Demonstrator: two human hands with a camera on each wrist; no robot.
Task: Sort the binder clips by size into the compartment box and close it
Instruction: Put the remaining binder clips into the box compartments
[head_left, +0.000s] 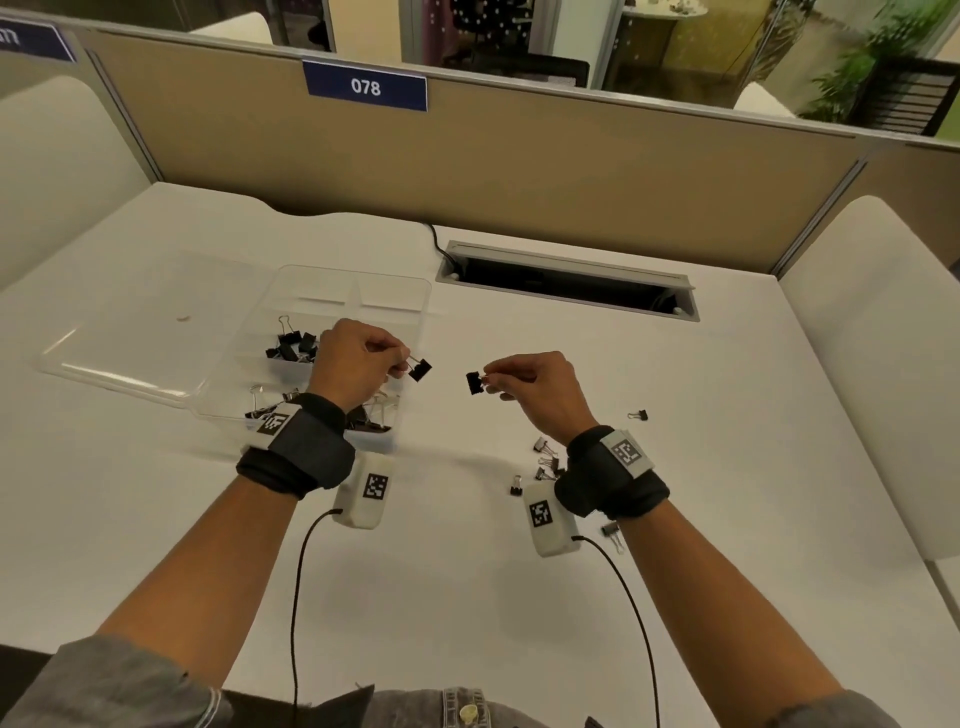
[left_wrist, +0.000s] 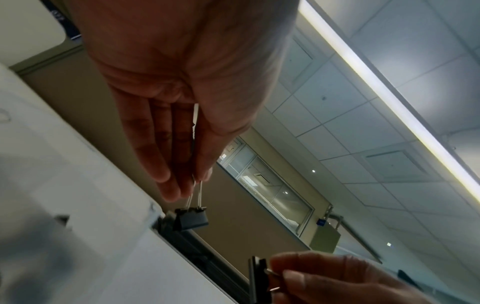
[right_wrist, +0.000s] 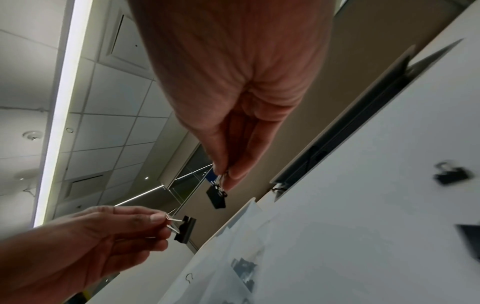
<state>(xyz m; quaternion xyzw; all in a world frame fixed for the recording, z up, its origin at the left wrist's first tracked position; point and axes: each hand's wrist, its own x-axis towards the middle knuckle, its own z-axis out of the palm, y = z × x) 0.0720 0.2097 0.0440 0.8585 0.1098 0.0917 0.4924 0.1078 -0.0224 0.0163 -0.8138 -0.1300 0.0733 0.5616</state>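
My left hand (head_left: 400, 358) pinches the wire handles of a black binder clip (head_left: 420, 370), held in the air at the right edge of the clear compartment box (head_left: 415, 291). In the left wrist view that clip (left_wrist: 191, 220) hangs below my fingertips (left_wrist: 171, 193). My right hand (head_left: 491, 375) pinches another black binder clip (head_left: 474, 383) by its handles, a short way right of the first; the right wrist view shows it (right_wrist: 217, 197) dangling. Sorted clips (head_left: 293, 344) lie in a middle compartment, and larger ones sit in the near compartment under my left wrist.
The box's clear lid (head_left: 130, 332) lies open flat to the left. Loose small clips (head_left: 545, 460) are scattered on the white table by my right wrist, one more (head_left: 638, 414) farther right. A cable slot (head_left: 566, 283) is sunk in the table behind, below a tan partition.
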